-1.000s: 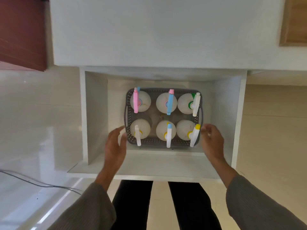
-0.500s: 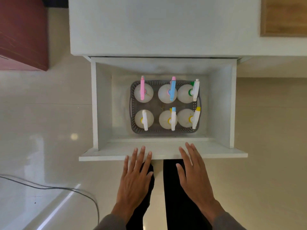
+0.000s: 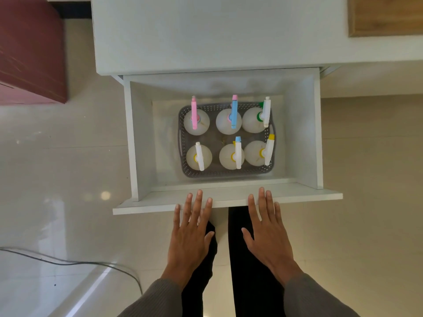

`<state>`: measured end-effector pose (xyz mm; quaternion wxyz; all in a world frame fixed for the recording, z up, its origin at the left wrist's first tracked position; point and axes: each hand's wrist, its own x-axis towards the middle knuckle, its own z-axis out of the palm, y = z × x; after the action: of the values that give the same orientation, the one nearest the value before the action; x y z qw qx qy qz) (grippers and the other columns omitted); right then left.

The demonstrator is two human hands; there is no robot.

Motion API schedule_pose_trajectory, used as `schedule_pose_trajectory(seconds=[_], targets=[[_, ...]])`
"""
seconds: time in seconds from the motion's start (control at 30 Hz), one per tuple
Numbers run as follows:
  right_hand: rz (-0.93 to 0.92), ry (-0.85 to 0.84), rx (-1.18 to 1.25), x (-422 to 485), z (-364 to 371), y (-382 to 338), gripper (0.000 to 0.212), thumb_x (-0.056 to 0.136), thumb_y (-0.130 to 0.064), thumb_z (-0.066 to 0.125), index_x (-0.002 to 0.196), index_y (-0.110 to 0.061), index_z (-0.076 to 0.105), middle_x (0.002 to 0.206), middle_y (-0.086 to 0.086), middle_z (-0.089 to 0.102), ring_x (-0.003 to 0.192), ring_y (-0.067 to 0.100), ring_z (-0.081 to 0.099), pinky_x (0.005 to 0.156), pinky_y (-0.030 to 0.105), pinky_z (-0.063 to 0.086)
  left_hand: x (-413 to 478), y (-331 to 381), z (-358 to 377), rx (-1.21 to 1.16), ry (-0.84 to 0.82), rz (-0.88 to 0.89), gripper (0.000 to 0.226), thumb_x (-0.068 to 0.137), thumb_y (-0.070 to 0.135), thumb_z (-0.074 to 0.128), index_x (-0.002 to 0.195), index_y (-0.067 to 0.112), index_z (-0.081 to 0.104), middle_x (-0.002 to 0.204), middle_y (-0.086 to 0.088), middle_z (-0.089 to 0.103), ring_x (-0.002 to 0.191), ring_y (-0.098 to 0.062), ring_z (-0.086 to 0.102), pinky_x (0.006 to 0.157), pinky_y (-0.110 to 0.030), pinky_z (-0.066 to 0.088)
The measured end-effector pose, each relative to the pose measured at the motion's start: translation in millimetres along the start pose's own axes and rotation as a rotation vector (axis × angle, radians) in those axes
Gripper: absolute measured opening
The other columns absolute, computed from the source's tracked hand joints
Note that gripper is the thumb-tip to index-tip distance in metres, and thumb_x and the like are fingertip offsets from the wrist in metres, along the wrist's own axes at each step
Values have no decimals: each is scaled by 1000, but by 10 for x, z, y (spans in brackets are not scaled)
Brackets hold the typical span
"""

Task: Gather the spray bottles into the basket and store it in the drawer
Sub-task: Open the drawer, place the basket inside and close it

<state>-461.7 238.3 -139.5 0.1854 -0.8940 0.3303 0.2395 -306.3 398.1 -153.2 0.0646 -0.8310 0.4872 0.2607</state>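
Inside the drawer (image 3: 146, 143), the basket (image 3: 226, 173) sits beyond both flat hands.

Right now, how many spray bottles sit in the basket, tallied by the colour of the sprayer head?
Pink head: 1
Blue head: 1
White head: 4, at back right, front left, front middle and front right
Total: 6 spray bottles, all upright in the grey basket inside the open drawer.
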Motion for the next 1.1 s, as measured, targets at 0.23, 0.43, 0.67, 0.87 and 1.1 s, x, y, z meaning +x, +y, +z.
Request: schedule_pose_trajectory(seconds=[0.23, 0.43, 0.67, 0.87, 1.1], targets=[[-7, 16, -7, 221, -144, 1, 105, 84, -44, 66, 156, -19, -6, 165, 17, -4, 153, 36, -1, 120, 55, 22, 233, -68, -103, 11, 55, 1, 97, 82, 57, 65, 158, 20, 17, 166, -14, 1, 153, -35, -2, 122, -53, -2], [-2, 44, -9, 494, -344, -36, 105, 84, -45, 67, 155, -22, -6, 164, 13, -6, 152, 36, 2, 120, 55, 22, 526, -139, -235, 6, 89, -17, 93, 85, 59, 58, 158, 21, 15, 167, -12, -1, 153, -35, -4, 122, -55, 1], [-14, 57, -49, 861, -529, -14, 97, 86, -46, 65, 158, -20, 5, 166, 13, -4, 153, 34, -3, 122, 52, 15, 878, -258, -418, 11, 155, -10, 104, 81, 63, 63, 158, 22, 8, 166, -12, -2, 153, -35, -2, 120, -55, 3], [-25, 73, -49, 1172, -718, -5, 98, 85, -45, 67, 158, -19, 7, 166, 15, -2, 153, 34, -4, 123, 52, 14, 1185, -363, -596, 45, 165, -12, 104, 81, 67, 60, 158, 22, 7, 166, -13, -2, 152, -37, -1, 120, -55, 2], [-67, 81, -44, 1534, -1011, 17, 98, 86, -42, 66, 158, -17, 4, 165, 15, -7, 153, 34, -6, 123, 52, 12, 1541, -481, -852, 92, 147, -15, 107, 81, 66, 60, 158, 22, 1, 166, -12, -10, 152, -36, -8, 120, -55, -2]])
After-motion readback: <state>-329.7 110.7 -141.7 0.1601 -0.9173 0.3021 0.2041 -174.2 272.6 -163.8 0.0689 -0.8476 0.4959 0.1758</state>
